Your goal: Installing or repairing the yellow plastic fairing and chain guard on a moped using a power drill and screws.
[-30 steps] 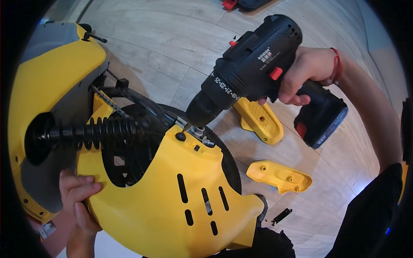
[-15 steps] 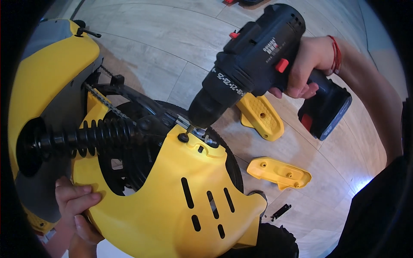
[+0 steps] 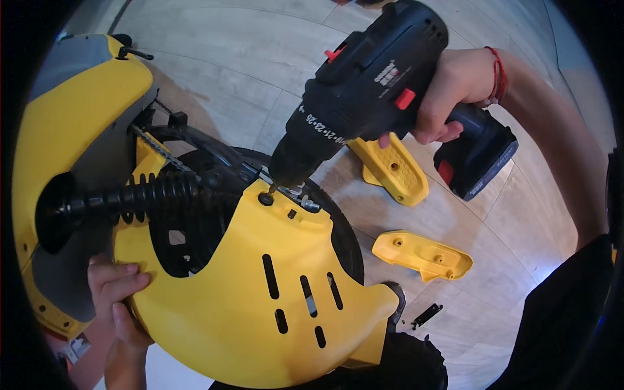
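My right hand [image 3: 448, 97] grips a black cordless drill [image 3: 364, 84] by its handle. The drill tilts down to the left, its bit meeting a round black fastener [image 3: 266, 199] at the upper corner of a yellow plastic fender [image 3: 221, 312]. Slots are cut through this fender, and it lies over a black wheel [image 3: 352, 257]. My left hand [image 3: 120, 292] holds the fender's left edge, fingers on top and thumb along the side. Beside the bit, a silver axle bolt with a nut [image 3: 311, 205] shows. The fastener's head is partly covered by the bit.
A black coil-spring shock [image 3: 140, 198] and a chain [image 3: 156, 148] join the wheel to a yellow and grey vehicle body [image 3: 84, 97] at left. Two yellow plastic pieces [image 3: 395, 170] [image 3: 422, 255] and a small black bracket [image 3: 427, 315] lie on the wood-look floor [image 3: 221, 84].
The drill has shifted left and slightly up with my right hand. The fender's top has moved a little the same way, the bit staying at the fastener. My left hand keeps its hold.
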Action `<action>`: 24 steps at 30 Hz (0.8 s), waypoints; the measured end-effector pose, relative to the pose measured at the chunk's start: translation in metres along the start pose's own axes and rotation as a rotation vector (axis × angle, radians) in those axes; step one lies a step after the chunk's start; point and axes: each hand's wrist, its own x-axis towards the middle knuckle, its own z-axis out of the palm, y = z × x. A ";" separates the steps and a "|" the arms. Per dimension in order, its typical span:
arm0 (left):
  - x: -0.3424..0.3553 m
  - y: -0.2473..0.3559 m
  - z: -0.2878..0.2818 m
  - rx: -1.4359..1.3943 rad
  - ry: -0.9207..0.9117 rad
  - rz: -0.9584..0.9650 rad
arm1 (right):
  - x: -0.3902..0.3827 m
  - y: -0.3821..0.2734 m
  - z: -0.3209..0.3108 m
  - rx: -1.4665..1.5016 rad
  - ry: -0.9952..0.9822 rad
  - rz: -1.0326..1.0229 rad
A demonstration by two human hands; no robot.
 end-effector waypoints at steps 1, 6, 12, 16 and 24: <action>0.000 -0.003 0.000 -0.021 0.000 0.014 | 0.001 0.007 -0.001 -0.097 0.074 0.093; -0.004 -0.004 0.003 -0.024 0.030 0.004 | 0.004 0.025 -0.007 -0.065 0.086 0.032; 0.005 -0.003 0.006 0.043 0.024 0.150 | 0.014 0.015 -0.023 -0.045 0.025 -0.072; 0.007 -0.004 0.004 0.054 0.016 0.217 | -0.014 -0.010 -0.042 0.073 0.029 0.122; 0.005 -0.003 -0.001 0.066 -0.017 0.226 | -0.068 0.082 0.014 -0.535 1.240 0.107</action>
